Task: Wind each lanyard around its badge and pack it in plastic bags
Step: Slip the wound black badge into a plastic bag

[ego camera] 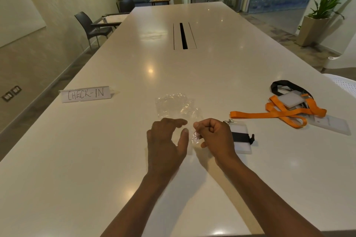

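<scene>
My right hand (213,136) is closed on the edge of a clear plastic bag (193,140) held just above the white table (115,159). My left hand (165,140) hovers beside it with fingers apart, thumb near the bag. A badge with a black lanyard wound around it (241,138) lies right of my right hand, partly hidden by it. More clear plastic bags (174,107) lie just beyond my hands. At the right lies a pile of badges (290,99) with loose orange lanyards (277,114) and a black lanyard (285,84).
A paper sign reading CHECK-IN (85,94) stands at the left. A cable slot (184,35) runs down the table's middle. A dark chair (90,27) stands off the left side, and a white chair (344,82) at the right edge.
</scene>
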